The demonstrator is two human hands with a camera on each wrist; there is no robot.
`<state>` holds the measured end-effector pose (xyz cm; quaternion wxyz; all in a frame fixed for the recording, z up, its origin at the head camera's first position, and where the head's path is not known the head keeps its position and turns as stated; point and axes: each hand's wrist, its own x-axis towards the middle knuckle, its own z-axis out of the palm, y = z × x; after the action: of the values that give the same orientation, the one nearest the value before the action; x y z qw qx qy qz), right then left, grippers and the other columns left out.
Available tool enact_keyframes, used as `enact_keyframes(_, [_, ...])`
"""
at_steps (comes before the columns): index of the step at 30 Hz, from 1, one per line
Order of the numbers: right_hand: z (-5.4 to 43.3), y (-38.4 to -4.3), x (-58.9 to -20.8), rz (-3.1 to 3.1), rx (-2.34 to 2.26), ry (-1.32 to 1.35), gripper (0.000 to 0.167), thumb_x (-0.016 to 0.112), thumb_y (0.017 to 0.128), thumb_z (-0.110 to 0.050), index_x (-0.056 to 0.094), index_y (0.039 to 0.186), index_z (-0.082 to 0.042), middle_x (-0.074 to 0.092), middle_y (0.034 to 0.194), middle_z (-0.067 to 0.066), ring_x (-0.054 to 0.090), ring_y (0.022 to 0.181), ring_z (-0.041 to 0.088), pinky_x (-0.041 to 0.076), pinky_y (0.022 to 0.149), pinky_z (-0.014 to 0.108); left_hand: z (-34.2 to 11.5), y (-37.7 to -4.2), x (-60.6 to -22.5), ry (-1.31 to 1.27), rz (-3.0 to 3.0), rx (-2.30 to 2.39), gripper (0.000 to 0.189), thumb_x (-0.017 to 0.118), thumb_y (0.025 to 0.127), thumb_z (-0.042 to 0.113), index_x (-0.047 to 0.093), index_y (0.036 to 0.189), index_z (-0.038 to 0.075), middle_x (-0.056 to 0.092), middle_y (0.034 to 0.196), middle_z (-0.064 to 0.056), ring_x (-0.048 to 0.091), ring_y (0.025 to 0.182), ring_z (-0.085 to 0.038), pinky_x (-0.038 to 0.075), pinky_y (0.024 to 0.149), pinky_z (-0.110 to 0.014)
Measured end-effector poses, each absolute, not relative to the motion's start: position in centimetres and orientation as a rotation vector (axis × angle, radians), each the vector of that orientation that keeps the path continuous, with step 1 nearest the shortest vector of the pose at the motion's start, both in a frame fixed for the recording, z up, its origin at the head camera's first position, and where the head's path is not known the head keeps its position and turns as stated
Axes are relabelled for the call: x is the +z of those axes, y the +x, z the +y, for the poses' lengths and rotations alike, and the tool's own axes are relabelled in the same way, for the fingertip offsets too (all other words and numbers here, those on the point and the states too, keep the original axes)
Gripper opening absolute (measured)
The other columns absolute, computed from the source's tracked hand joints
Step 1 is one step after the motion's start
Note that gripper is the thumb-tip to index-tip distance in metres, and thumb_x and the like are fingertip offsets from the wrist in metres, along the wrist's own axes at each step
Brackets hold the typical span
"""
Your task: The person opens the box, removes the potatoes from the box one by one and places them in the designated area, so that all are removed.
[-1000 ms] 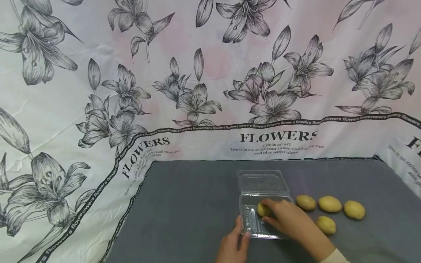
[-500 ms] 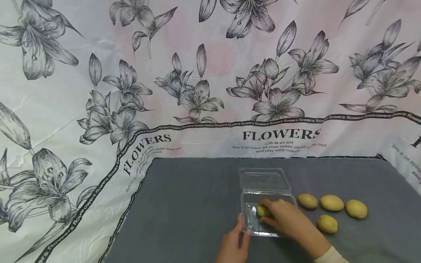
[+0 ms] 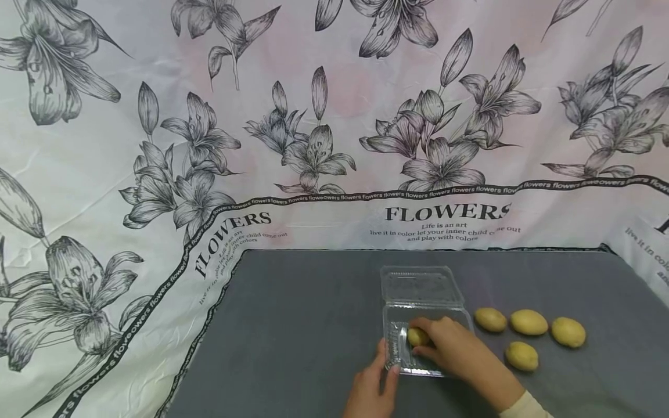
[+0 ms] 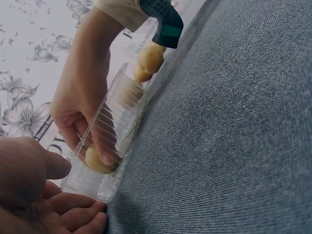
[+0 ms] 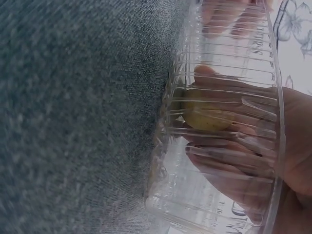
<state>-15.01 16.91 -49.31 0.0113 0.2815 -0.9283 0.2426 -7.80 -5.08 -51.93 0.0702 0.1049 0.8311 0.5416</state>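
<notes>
A clear plastic clamshell container (image 3: pixel 399 363) lies on the grey table with its lid folded back away from me. My right hand (image 3: pixel 452 345) reaches down inside it and holds a yellow potato (image 3: pixel 416 337) between thumb and fingers, low against the container's floor. Through the ribbed clear wall in the right wrist view, the same potato (image 5: pixel 207 116) shows between the fingers. At the container's near left corner, my left hand (image 3: pixel 371 386) grips the edge, thumb toward the front and fingers along the left side. The left wrist view has this hand (image 4: pixel 36 190) at the container's end.
Right of the container lie several loose potatoes (image 3: pixel 528 322), one of them nearer (image 3: pixel 521 356). The open lid (image 3: pixel 420 285) rests flat behind the base. Beyond the grey table (image 3: pixel 303 325) hangs a flower-printed cloth (image 3: pixel 313 226).
The camera view has shifted slightly. Within the container, my right hand and the potato stay almost in place, and my left hand keeps its position at the corner.
</notes>
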Motion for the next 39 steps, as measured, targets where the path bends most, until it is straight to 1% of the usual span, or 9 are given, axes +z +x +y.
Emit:
enact_keyframes(9, [16.9,-14.8,-49.7,-2.878,0.719,0.881,0.046,0.089,0.085,-0.023,0.072,0.124,-0.005,0.061,0.07,-0.015,0.044,0.058,-0.004,0.045,0.053,0.023,-5.2,-7.8,-51.6,0.305,2.471,1.618,0.067,0.058,0.11,0.031,0.035,0.159,-0.008,0.05,0.157,-0.021,0.054,0.141,-0.035,0.046,0.115,-0.052])
enact_keyframes(13, [16.9,-14.7,-49.9,-2.867,0.69,0.881,0.046,0.089,0.085,-0.023,0.072,0.124,-0.008,0.068,0.076,-0.011,0.053,0.062,-0.003,0.049,0.054,0.025,-5.3,-8.1,-52.9,0.361,2.511,1.641,0.067,0.057,0.111,0.034,0.038,0.159,-0.008,0.054,0.154,-0.022,0.056,0.138,-0.037,0.048,0.113,-0.054])
enact_keyframes(19, [17.0,-14.5,-49.8,-2.808,0.674,0.902,0.045,0.089,0.085,-0.02,0.071,0.125,-0.012,0.068,0.079,-0.013,0.059,0.069,-0.001,0.052,0.057,0.03,-5.2,-8.9,-57.8,0.423,2.706,1.55,0.065,0.054,0.111,0.041,0.041,0.162,0.004,0.061,0.15,-0.01,0.062,0.132,-0.022,0.054,0.109,-0.043])
enact_keyframes(22, [17.1,-14.5,-49.6,-2.757,0.67,0.897,0.044,0.089,0.084,-0.018,0.071,0.124,-0.014,0.069,0.08,-0.012,0.061,0.07,0.0,0.053,0.056,0.031,-5.1,-9.2,-58.9,0.436,2.753,1.545,0.063,0.055,0.111,0.042,0.042,0.162,0.007,0.063,0.147,-0.008,0.064,0.129,-0.021,0.056,0.106,-0.043])
enact_keyframes(26, [17.3,-14.4,-49.3,-2.705,0.68,0.886,0.045,0.09,0.084,-0.016,0.071,0.124,-0.016,0.074,0.085,-0.007,0.065,0.072,0.001,0.055,0.057,0.031,-5.1,-8.9,-58.3,0.505,2.788,1.578,0.061,0.057,0.111,0.036,0.044,0.161,0.004,0.066,0.143,-0.014,0.068,0.125,-0.026,0.059,0.101,-0.046])
enact_keyframes(30, [17.5,-14.2,-49.1,-2.662,0.695,0.892,0.046,0.09,0.084,-0.013,0.07,0.125,-0.016,0.075,0.085,-0.006,0.059,0.069,-0.004,0.055,0.055,0.029,-5.1,-8.6,-57.4,0.554,2.832,1.587,0.06,0.059,0.11,0.033,0.046,0.158,0.0,0.067,0.14,-0.018,0.07,0.123,-0.027,0.06,0.1,-0.039])
enact_keyframes(33, [17.7,-14.0,-49.1,-2.603,0.711,0.912,0.049,0.09,0.082,-0.009,0.069,0.125,-0.017,0.074,0.085,-0.008,0.055,0.067,-0.006,0.055,0.055,0.027,-5.1,-8.2,-56.3,0.576,2.83,1.617,0.059,0.06,0.11,0.029,0.047,0.156,-0.004,0.067,0.138,-0.022,0.071,0.12,-0.029,0.06,0.099,-0.04])
enact_keyframes(37, [18.1,-13.8,-49.2,-2.521,0.715,0.937,0.053,0.091,0.079,-0.003,0.069,0.126,-0.014,0.078,0.101,-0.003,0.066,0.074,-0.002,0.062,0.063,0.028,-5.0,-7.6,-53.9,0.478,2.716,1.676,0.059,0.061,0.109,0.026,0.045,0.155,-0.008,0.065,0.14,-0.023,0.068,0.124,-0.031,0.057,0.104,-0.044])
enact_keyframes(39, [18.3,-13.7,-49.3,-2.492,0.703,0.938,0.054,0.091,0.078,-0.002,0.07,0.126,-0.011,0.079,0.114,0.004,0.074,0.083,0.007,0.065,0.07,0.031,-5.0,-7.4,-53.0,0.408,2.661,1.689,0.06,0.062,0.108,0.025,0.045,0.155,-0.009,0.063,0.143,-0.022,0.065,0.127,-0.031,0.055,0.108,-0.045])
